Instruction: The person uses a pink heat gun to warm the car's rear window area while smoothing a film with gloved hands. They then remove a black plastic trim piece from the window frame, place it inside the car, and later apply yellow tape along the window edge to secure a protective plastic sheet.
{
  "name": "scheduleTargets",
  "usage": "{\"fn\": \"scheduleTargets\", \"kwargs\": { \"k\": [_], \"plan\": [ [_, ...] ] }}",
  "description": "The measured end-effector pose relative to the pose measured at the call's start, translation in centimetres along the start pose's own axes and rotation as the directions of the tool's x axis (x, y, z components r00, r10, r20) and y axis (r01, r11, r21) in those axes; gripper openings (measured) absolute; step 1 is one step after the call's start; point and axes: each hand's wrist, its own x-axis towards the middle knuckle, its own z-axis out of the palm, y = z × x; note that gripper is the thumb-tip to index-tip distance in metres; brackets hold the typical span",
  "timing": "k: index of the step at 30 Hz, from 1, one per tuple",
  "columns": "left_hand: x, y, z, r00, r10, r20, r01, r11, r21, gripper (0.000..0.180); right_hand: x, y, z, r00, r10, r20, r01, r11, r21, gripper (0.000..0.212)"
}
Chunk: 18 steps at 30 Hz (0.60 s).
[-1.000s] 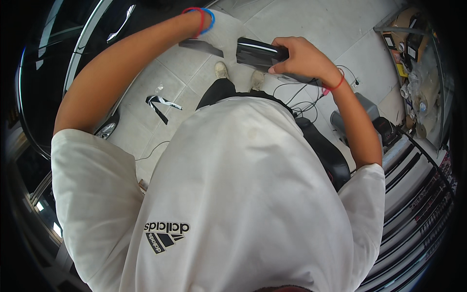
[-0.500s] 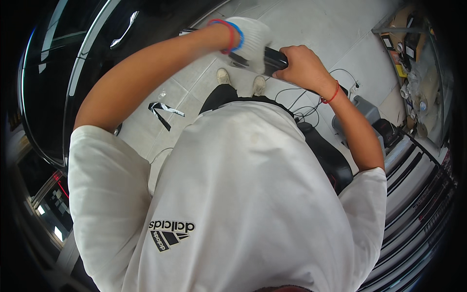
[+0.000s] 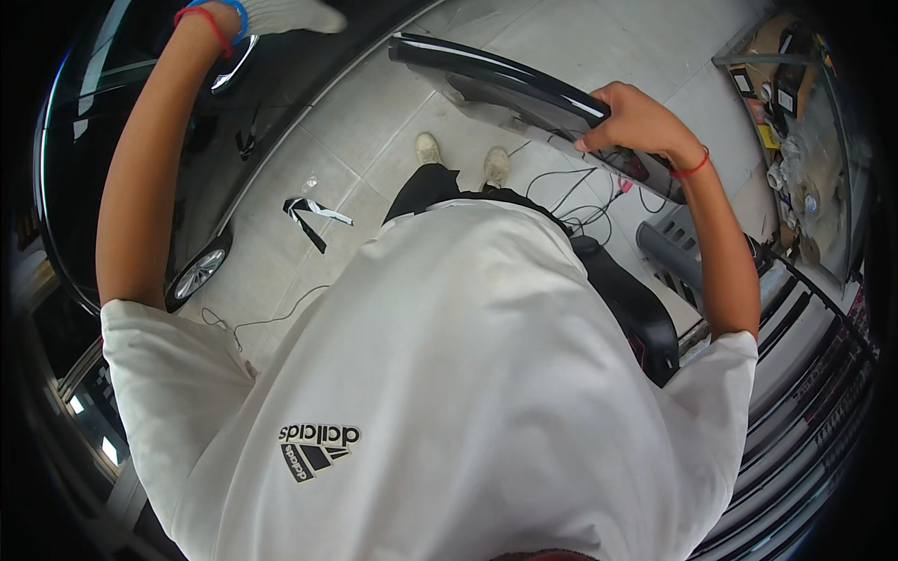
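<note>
My right hand point(image 3: 638, 123) is closed on one end of a long, curved, glossy black panel point(image 3: 500, 70), thumb below and fingers over its top edge. The panel's far end points to the upper left, and its lower part looks dark and see-through. My left hand point(image 3: 285, 15), in a white knit glove, is raised at the upper left over the side of a black car point(image 3: 281, 70). Its fingers stretch to the right and hold nothing that I can see. The door handle point(image 3: 236, 70) is just below that wrist.
A torn black-and-white strip point(image 3: 313, 217) lies on the tiled floor point(image 3: 374, 187). Cables point(image 3: 585, 210) tangle near a grey plastic case point(image 3: 669, 248) and a black seat point(image 3: 636, 313). A glass cabinet point(image 3: 795, 140) with packages stands at right, above a rack of long strips point(image 3: 795, 355).
My left hand has come off the panel and swung to the upper left over the car. The right hand has moved slightly right with the panel, which now shows more of its length.
</note>
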Motion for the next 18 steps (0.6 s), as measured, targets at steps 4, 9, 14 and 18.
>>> {"fn": "scheduleTargets", "kwargs": {
  "k": [4,9,14,18],
  "plan": [
    [4.5,10.7,4.3,0.829,0.477,-0.293,-0.543,0.811,-0.218,0.076,2.3,-0.4,-0.7,0.992,0.111,0.053,-0.114,0.993,0.043,0.034],
    [7.9,13.8,5.8,0.904,0.426,-0.036,-0.418,0.861,-0.289,0.057,3.1,-2.2,-2.6,0.974,0.099,0.202,-0.116,0.991,0.072,0.052],
    [9.5,9.5,4.9,0.775,0.555,0.302,-0.243,0.703,-0.669,0.049,0.5,-3.8,1.9,0.845,-0.382,-0.374,0.147,0.839,-0.524,0.045],
    [8.3,12.3,4.2,0.858,0.496,0.131,-0.472,0.864,-0.178,0.045,0.3,-3.5,-1.3,0.993,0.001,0.119,-0.036,0.956,0.292,0.039]
  ]
}}
